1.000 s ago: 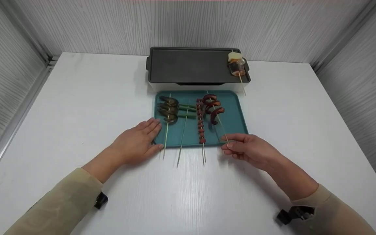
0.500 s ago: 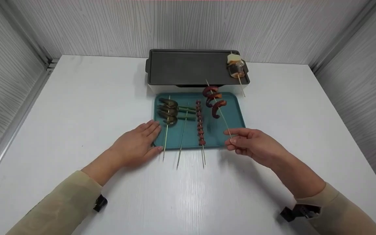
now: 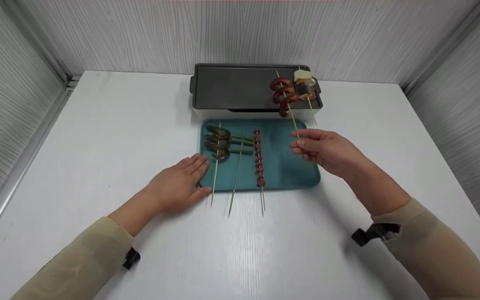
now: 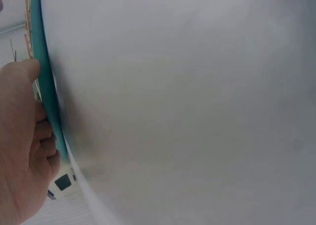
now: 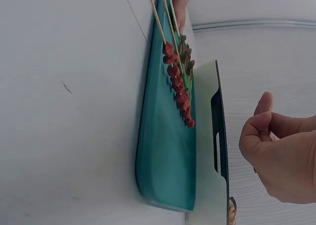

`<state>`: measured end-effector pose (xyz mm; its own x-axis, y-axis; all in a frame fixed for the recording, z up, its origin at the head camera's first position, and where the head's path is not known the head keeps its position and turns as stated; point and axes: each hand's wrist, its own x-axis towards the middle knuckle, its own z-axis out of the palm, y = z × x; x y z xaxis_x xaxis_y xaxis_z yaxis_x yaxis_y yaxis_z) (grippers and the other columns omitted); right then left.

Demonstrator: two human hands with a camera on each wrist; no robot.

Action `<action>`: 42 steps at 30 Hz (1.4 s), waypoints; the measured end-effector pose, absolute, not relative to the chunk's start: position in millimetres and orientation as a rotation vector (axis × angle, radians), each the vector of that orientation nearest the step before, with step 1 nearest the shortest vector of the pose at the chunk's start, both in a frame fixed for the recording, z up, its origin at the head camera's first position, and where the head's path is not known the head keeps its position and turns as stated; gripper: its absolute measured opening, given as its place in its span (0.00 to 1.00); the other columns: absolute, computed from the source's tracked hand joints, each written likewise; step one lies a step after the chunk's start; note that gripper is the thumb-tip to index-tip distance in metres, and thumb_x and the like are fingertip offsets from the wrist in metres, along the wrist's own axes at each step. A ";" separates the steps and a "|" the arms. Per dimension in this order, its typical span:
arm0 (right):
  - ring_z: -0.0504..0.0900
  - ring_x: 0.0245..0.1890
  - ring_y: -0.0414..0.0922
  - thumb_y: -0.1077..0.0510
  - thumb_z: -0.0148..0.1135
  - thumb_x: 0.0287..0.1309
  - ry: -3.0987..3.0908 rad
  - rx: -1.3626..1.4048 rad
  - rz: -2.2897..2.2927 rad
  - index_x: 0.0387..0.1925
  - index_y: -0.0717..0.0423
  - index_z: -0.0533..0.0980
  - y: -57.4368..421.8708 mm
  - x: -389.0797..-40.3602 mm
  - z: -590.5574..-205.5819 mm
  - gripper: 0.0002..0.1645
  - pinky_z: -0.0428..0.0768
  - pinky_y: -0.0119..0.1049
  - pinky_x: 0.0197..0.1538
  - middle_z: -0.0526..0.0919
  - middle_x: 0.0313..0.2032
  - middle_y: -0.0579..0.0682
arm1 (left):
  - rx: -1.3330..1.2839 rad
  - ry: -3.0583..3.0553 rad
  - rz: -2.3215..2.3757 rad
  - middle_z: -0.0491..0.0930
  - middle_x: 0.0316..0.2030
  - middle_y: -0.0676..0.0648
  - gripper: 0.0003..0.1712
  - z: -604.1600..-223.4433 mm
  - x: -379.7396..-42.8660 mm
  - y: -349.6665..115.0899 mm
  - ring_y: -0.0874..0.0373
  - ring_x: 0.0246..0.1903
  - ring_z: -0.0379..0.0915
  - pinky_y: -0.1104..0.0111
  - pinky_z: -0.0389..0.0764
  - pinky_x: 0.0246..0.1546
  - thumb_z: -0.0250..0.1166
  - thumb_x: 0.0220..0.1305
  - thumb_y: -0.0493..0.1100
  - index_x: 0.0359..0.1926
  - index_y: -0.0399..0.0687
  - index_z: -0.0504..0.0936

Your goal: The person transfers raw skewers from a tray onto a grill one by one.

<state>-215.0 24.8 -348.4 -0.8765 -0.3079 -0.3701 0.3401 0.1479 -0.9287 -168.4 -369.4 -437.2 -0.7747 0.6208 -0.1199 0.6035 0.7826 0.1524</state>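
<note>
In the head view my right hand (image 3: 327,152) pinches the stick of a skewer with dark red curled pieces (image 3: 282,89) between thumb and fingers. The skewer is held up at a slant, its pieces overlapping the right part of the black griddle (image 3: 231,87). Only the hand (image 5: 284,153) shows in the right wrist view; the skewer is hidden there. My left hand (image 3: 177,183) rests with fairly straight fingers at the left edge of the teal tray (image 3: 296,168). In the left wrist view its thumb and fingers (image 4: 42,131) lie against the tray's side.
On the griddle's right end lies a skewer with chunky pieces (image 3: 306,88), its stick over the front edge. The tray bears skewers of brown curled pieces (image 3: 219,143), green stalks (image 3: 242,151) and small red pieces (image 3: 258,158), sticks jutting toward me. Wood-patterned walls (image 3: 140,37) enclose the table.
My right hand has lifted the skewer of red curled pieces off the tray and carried it away from me, up to the griddle. The left hand has stayed at the tray's edge.
</note>
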 end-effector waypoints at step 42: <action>0.83 0.41 0.39 0.64 0.48 0.83 1.811 0.284 -1.969 0.80 0.62 0.63 0.6 -300.3 -357.0 0.29 0.77 0.29 0.42 0.84 0.46 0.50 | 0.996 2.834 0.164 0.55 0.81 0.35 0.44 -436.3 -168.1 -366.8 0.42 0.82 0.47 0.52 0.54 0.81 0.46 0.84 0.63 0.81 0.31 0.58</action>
